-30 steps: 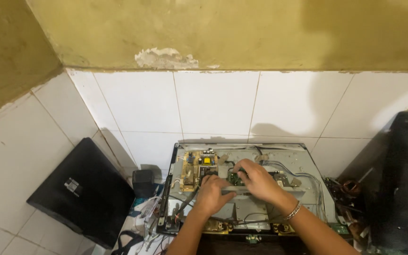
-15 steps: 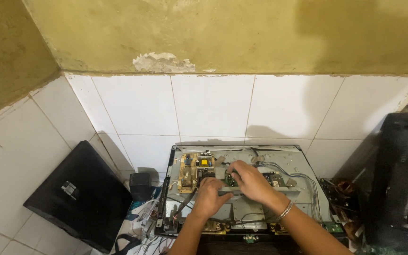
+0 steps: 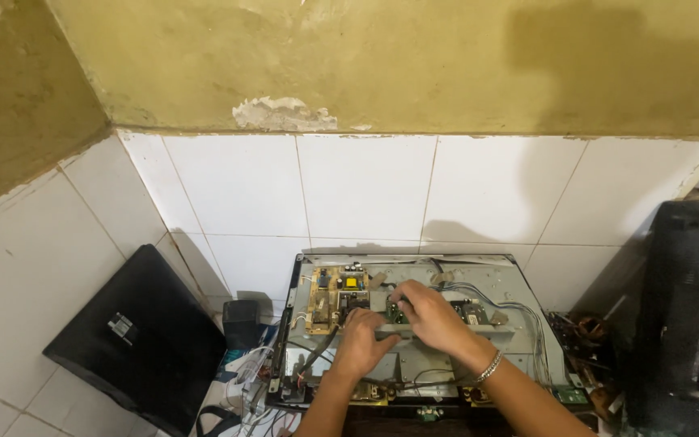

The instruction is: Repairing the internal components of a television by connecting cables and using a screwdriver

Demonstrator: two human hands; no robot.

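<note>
Hands meet over the opened monitor chassis: left hand flat, right hand curled, grip unclear.

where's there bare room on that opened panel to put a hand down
The far right of the metal chassis, between the grey wires and its rim, looks bare. The middle is crowded: left hand and right hand work beside the yellow circuit board. Cables clutter the left edge.
</note>
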